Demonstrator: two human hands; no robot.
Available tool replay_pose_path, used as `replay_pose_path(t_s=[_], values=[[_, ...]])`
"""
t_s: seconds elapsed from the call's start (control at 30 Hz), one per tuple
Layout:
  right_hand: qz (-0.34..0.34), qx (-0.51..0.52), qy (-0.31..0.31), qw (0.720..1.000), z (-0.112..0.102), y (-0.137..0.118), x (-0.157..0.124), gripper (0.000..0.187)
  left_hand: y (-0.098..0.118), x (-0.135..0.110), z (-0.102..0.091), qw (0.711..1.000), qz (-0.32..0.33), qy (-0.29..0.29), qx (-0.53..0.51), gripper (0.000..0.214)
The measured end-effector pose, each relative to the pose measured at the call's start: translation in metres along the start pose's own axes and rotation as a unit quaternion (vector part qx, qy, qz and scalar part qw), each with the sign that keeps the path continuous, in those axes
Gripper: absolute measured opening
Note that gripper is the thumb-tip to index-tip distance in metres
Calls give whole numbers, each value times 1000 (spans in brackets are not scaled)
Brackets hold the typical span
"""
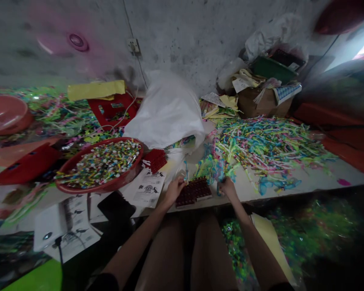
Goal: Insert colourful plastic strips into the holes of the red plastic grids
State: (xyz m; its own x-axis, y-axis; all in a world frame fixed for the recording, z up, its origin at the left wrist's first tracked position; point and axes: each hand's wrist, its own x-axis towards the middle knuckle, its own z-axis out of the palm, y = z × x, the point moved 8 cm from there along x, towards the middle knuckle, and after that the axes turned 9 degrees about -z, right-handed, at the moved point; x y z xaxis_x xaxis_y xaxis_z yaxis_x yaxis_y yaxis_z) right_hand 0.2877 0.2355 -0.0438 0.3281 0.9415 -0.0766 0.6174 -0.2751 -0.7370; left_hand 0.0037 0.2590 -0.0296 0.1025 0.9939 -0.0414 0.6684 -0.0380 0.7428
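A dark red block with rows of small holes (192, 193) lies at the table's front edge between my hands. My left hand (176, 188) is at its left side, fingers pinched together; a thin light-blue plastic piece (186, 169) rises from the fingertips. To the right of the block, my right hand (227, 187) is closed on a small blue plastic piece, mostly hidden by the fingers. Small yellowish tips line the block's far edge. Just behind it is a loose heap of blue and green plastic pieces (210, 169).
A red basin (100, 188) of small colourful pieces stands at left, beside another red block (155, 160). A white sack (170, 109) stands behind. Colourful plastic strips (269, 141) spread at right. A white device with a cable (50, 226) lies front left; a pink fan (78, 42) is behind.
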Motion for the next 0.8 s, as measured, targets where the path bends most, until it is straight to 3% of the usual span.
replay_pose_path(t_s=[0.1,0.2,0.37,0.63,0.8], values=[[-20,224,15,974,1,1,-8,34,4,-1,3,1000,11,-8,15,16],[-58,349,21,935,1,-5,-22,45,5,-4,4,1000,13,-10,22,16],[-66,365,23,929,3,-4,-40,47,7,-7,4,998,19,-29,61,19],[-57,406,-23,912,17,4,-46,48,2,0,8,995,-1,-20,102,18],[-111,343,-46,932,19,-1,-43,42,-5,3,9,997,1,-12,79,15]])
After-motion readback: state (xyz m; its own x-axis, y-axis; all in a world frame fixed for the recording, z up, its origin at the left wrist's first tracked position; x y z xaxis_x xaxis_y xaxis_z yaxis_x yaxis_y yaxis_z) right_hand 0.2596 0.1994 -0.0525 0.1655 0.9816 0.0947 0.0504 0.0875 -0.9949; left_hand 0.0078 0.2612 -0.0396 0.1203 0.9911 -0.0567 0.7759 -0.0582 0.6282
